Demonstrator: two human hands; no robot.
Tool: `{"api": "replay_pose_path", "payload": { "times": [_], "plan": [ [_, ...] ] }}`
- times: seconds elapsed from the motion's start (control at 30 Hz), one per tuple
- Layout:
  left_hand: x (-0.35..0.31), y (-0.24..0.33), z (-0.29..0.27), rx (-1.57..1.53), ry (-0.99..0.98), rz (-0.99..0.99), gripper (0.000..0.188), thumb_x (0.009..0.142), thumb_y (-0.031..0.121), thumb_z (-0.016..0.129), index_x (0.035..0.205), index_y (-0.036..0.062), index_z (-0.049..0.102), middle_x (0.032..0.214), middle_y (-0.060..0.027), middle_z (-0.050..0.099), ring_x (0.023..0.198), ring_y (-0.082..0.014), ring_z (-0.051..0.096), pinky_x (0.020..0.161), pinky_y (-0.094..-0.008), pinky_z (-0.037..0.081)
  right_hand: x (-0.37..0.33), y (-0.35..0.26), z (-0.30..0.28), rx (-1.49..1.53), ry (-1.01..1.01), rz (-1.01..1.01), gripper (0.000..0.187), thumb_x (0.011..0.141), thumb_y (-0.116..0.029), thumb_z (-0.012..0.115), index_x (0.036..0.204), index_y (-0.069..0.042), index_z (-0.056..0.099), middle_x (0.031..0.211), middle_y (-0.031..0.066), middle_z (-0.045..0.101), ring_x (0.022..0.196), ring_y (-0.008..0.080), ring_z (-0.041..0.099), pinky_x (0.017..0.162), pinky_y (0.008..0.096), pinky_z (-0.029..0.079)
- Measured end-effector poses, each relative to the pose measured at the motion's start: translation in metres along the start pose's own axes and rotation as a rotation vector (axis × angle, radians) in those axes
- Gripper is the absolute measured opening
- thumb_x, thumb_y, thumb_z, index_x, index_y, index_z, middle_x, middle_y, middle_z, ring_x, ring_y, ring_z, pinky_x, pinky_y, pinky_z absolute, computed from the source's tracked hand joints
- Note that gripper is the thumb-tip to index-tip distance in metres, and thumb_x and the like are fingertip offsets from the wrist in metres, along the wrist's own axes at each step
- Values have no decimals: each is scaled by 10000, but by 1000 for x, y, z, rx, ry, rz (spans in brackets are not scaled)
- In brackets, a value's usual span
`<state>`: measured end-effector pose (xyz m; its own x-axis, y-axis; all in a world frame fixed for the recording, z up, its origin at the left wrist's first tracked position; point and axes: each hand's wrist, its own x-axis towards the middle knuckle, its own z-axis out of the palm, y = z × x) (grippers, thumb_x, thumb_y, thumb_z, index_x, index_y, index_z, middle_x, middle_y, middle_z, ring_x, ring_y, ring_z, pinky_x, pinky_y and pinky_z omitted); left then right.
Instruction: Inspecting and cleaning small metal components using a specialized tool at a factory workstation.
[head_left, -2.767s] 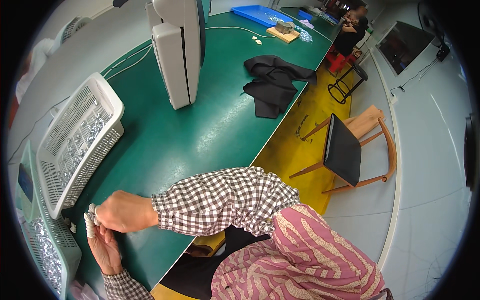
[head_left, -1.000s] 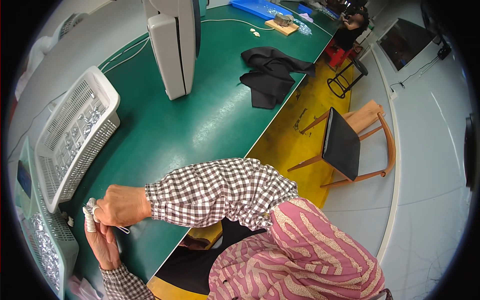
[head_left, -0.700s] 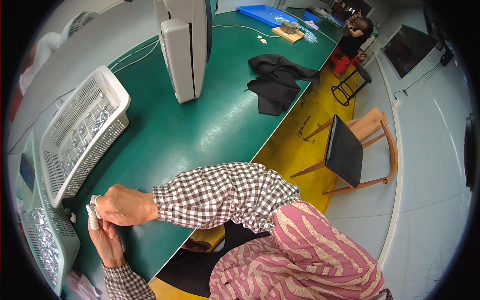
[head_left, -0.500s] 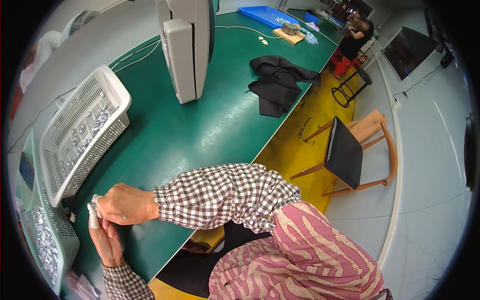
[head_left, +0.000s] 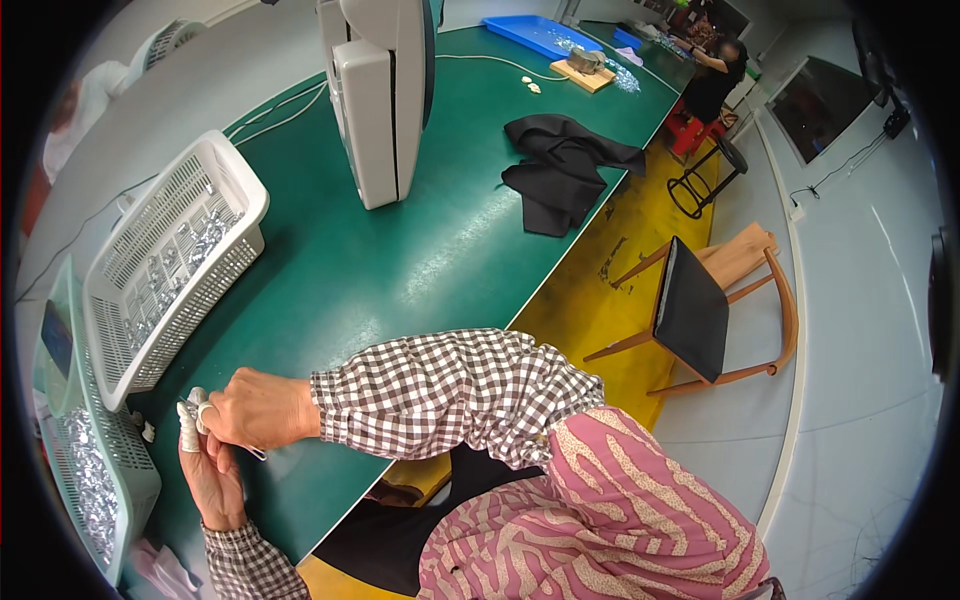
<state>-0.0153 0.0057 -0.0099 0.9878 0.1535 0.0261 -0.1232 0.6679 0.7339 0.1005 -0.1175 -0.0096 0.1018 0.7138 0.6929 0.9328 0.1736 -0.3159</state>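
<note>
Both my hands meet over the green table's near left part. My right hand (head_left: 262, 408) is closed, palm down, its fingertips against the left hand's wrapped fingers. From under it pokes the thin, pale end of a slim tool (head_left: 257, 454); the rest is hidden. My left hand (head_left: 216, 490) is bent in a pinch, with white coverings (head_left: 189, 430) on its fingertips. Whatever lies between the fingers is too small and covered to name. Just beyond the hands stands a white plastic basket (head_left: 185, 318) holding small shiny metal pieces (head_left: 165, 285).
A pale green basket (head_left: 135, 505) full of shiny pieces stands at the left. A tall grey machine (head_left: 372, 125) rises from the green table (head_left: 450, 260). Black cloth (head_left: 560, 185), a wooden block (head_left: 583, 76) and a blue tray (head_left: 525, 35) lie farther off. A chair (head_left: 690, 310) stands right; another person (head_left: 715, 80) sits far back.
My right hand has turned slightly, and the slim tool's end now shows beneath it. The far person's arm has stretched out. The whole view has shifted a little.
</note>
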Motion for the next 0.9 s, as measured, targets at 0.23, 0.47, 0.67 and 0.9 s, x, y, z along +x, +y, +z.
{"api": "replay_pose_path", "payload": {
  "times": [0.23, 0.47, 0.67, 0.9],
  "plan": [
    [8, -5, 28, 70, 577, 17, 337, 933, 264, 464, 1112, -16, 520, 737, 37, 484, 482, 1, 323, 354, -144, 267, -3, 1, 0, -48, -1, -31, 132, 729, -110, 552, 677, 1, 504, 600, 155, 567, 525, 286, 591, 453, 378, 459],
    [8, -5, 24, 82, 503, 53, 338, 924, 272, 481, 1092, -17, 528, 721, 39, 476, 476, 0, 321, 349, -144, 271, -3, -3, -4, -65, -19, -54, 121, 734, -105, 541, 679, -6, 495, 598, 146, 558, 518, 279, 588, 455, 375, 459],
    [5, -4, 36, 150, 566, 111, 329, 919, 270, 492, 1083, -13, 530, 710, 42, 473, 477, 0, 328, 349, -140, 273, -2, 0, -6, -82, 131, -111, 152, 707, -60, 568, 630, -40, 438, 562, 91, 495, 444, 228, 529, 401, 326, 428],
    [6, -2, 28, 13, 452, 147, 319, 919, 276, 491, 1057, -8, 537, 731, 37, 489, 489, -2, 336, 350, -134, 277, 4, -3, -11, 419, 168, 79, 149, 783, -62, 528, 669, 10, 464, 582, 149, 537, 516, 301, 567, 456, 366, 451]
  ]
}}
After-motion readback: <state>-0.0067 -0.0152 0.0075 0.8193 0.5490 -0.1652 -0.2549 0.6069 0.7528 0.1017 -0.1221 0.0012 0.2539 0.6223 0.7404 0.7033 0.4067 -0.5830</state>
